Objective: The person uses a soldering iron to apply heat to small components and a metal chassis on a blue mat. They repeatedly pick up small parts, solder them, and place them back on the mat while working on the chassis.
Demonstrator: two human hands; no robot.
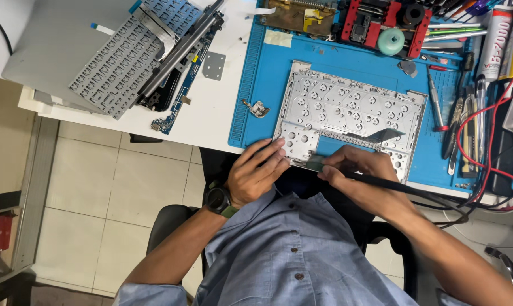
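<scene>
Hands busy at near edge of blue mat [256, 73]: left hand [256, 173] open, fingers flat on metal plate's [352, 107] near-left corner, likely to pin it; right hand [355, 170] closed around black corded tool [392, 186], tip at plate's near rim. Keyboard [120, 62] parked far left on counter [222, 113], screwdrivers [437, 102] right.

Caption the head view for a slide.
Left hand steadies a metal keyboard frame on a blue mat while the right hand works its near edge with a corded tool.
</scene>
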